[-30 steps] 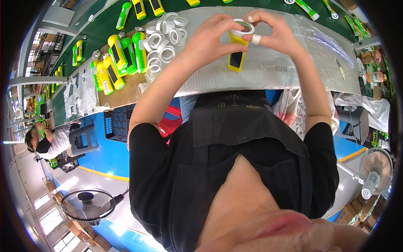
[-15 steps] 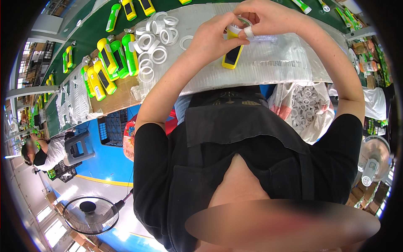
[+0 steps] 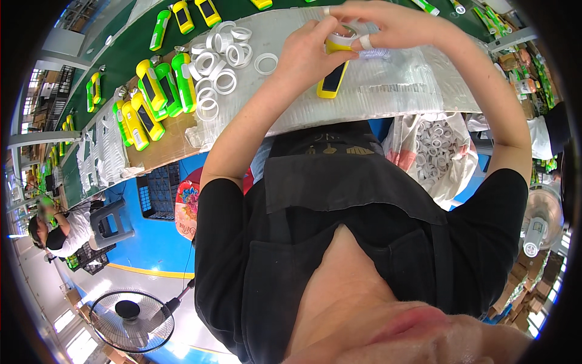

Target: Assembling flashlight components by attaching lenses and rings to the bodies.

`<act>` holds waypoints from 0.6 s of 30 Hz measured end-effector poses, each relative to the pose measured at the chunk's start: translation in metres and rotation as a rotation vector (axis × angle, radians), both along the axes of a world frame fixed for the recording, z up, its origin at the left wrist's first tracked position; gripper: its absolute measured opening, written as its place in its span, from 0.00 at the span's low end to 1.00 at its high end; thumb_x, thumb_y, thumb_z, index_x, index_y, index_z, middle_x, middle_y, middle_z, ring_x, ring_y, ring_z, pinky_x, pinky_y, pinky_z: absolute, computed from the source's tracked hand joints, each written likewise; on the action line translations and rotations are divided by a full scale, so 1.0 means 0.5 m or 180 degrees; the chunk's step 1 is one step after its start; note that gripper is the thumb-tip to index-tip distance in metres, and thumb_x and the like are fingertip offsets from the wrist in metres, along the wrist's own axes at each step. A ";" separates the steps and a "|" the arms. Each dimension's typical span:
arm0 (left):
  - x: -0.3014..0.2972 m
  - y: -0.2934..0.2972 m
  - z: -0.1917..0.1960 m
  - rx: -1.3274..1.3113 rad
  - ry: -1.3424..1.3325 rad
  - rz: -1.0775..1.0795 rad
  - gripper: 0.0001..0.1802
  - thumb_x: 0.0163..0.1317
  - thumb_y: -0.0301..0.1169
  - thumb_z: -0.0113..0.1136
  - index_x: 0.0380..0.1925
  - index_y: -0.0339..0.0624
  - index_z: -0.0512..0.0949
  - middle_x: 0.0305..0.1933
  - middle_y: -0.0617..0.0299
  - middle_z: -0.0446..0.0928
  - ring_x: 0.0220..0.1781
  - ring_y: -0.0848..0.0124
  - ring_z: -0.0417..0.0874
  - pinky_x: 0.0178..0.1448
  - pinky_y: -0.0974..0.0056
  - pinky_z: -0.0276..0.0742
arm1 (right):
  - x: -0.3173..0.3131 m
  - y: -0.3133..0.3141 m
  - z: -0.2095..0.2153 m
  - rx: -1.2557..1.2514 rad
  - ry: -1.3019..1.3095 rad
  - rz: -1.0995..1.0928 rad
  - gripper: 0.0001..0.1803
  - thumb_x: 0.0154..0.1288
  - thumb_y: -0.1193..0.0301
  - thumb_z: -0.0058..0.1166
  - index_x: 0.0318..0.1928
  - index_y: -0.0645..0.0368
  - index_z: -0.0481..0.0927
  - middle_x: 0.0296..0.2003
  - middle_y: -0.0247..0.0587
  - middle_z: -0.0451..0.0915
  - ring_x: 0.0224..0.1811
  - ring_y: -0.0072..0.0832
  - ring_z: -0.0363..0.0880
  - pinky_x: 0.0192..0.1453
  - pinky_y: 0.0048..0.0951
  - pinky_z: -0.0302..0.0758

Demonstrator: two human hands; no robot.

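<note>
A yellow flashlight point(image 3: 331, 84) with a dark panel on its side stands tilted over the plastic-covered worktop. My left hand point(image 3: 308, 51) is closed around its upper part, thumb across the front. On the flashlight's wide head sits a white ring point(image 3: 339, 42). My right hand point(image 3: 394, 25) is at that head, its thumb against the near right side and its index finger stretched over the far side; both have white wraps. Some of the right fingertips are hidden behind the head. Left of my left hand lies a pile of loose white rings point(image 3: 225, 81).
Several yellow and green flashlights point(image 3: 183, 85) lie on cardboard at the left, more along the green table behind. Clear round plastic pieces point(image 3: 377, 53) lie beside my right hand. Below the table edge hangs a sack point(image 3: 405, 141) of white rings. A floor fan point(image 3: 128, 310) stands behind me.
My right index finger has lifted and stretched leftward over the flashlight's head. The left hand keeps its hold; the whole view has shifted slightly.
</note>
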State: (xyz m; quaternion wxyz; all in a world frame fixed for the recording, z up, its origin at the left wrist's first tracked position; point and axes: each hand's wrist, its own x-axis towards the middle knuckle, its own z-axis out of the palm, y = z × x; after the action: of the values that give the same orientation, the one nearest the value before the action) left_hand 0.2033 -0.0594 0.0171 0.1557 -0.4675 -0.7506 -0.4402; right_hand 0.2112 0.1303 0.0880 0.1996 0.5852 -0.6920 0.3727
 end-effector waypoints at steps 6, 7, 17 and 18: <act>0.007 -0.010 0.000 -0.0105 0.0029 0.0132 0.22 0.45 0.39 0.78 0.35 0.47 0.77 0.35 0.66 0.81 0.34 0.67 0.80 0.37 0.63 0.77 | 0.064 -0.055 0.068 0.2806 -0.1988 -0.3268 0.31 0.55 0.47 0.61 0.41 0.66 0.77 0.34 0.54 0.80 0.37 0.46 0.81 0.39 0.42 0.75; 0.007 -0.010 0.000 -0.0065 0.0059 0.0119 0.22 0.45 0.39 0.78 0.35 0.47 0.76 0.35 0.66 0.81 0.34 0.67 0.80 0.36 0.63 0.76 | 0.061 -0.051 0.059 0.2591 -0.2129 -0.3398 0.30 0.54 0.47 0.62 0.40 0.65 0.77 0.33 0.53 0.80 0.36 0.46 0.80 0.38 0.42 0.74; 0.006 -0.007 -0.005 -0.0054 0.0113 0.0170 0.22 0.44 0.38 0.79 0.35 0.47 0.76 0.35 0.66 0.80 0.34 0.66 0.80 0.36 0.63 0.76 | 0.063 -0.067 0.075 0.2854 -0.2110 -0.3687 0.40 0.48 0.36 0.62 0.35 0.67 0.80 0.27 0.55 0.81 0.32 0.46 0.81 0.35 0.41 0.75; 0.002 -0.010 -0.007 -0.0053 0.0113 0.0185 0.22 0.44 0.38 0.79 0.35 0.47 0.76 0.35 0.66 0.80 0.34 0.66 0.80 0.36 0.63 0.76 | 0.062 -0.066 0.079 0.2779 -0.1998 -0.3568 0.41 0.46 0.34 0.62 0.33 0.68 0.81 0.28 0.56 0.81 0.31 0.47 0.81 0.34 0.41 0.75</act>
State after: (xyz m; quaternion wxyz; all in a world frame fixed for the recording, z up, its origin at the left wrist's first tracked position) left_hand 0.2043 -0.0646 0.0136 0.1777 -0.4544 -0.7647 -0.4208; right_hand 0.2423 0.0973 0.1277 -0.0956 0.0404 -0.9929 0.0581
